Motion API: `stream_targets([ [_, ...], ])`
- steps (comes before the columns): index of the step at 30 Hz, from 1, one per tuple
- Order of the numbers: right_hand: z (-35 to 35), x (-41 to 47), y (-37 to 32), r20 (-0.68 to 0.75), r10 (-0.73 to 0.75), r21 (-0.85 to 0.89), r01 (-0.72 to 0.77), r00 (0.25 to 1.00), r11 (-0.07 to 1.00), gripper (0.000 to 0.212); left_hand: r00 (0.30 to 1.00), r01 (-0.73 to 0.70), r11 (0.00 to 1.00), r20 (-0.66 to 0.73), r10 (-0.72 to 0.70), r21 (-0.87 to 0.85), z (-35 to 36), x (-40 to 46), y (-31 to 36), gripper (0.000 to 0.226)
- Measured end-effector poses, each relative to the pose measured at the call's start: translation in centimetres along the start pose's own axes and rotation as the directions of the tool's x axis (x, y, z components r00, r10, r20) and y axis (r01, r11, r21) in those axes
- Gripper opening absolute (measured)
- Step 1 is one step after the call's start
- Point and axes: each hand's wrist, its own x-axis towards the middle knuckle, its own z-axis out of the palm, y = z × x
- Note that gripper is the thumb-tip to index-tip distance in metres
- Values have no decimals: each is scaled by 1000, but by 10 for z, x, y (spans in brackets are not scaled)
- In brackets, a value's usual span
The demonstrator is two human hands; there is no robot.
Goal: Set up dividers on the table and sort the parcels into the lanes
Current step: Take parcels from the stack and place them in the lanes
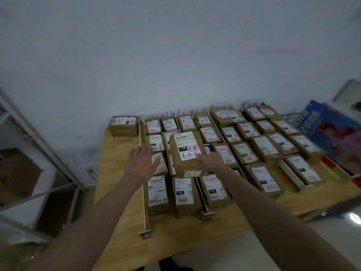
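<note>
One parcel (186,153) hangs above the table's (117,173) filled lanes, pinched by the right hand (211,161); left hand (140,163) spread, empty. One-handed, it could slip onto sorted rows.

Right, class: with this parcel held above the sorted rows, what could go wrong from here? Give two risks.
1. Only the right hand grips the raised parcel, at its near corner; the left hand is open beside it, so it could tip and drop onto the rows below.
2. The lanes look packed, so squeezing it in may shift the thin divider or nearby boxes.
</note>
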Motion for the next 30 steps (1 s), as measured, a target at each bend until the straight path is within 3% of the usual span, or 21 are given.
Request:
stream_targets([
  [2,-21,-16,22,-46,15,29,-13,999,1000,45,999,-52,998,12,52,-20,-1,-6,27,62],
  [8,-80,-56,81,-168,105,167,-77,980,983,52,974,-224,973,15,225,-56,-2,-18,104,63],
  [13,-126,-81,127,-280,142,144,-105,950,984,54,944,-327,943,19,328,-61,1,-27,168,64],
  [19,-180,-97,181,-317,229,167,-184,920,969,44,913,-406,912,2,407,-57,-2,-32,240,65],
  [26,-246,-101,242,-328,303,178,-256,895,950,66,889,-457,887,-4,458,-64,5,-39,332,61],
  [30,-296,-98,284,-327,317,182,-269,890,946,64,885,-464,881,5,466,-92,13,-42,398,62],
])
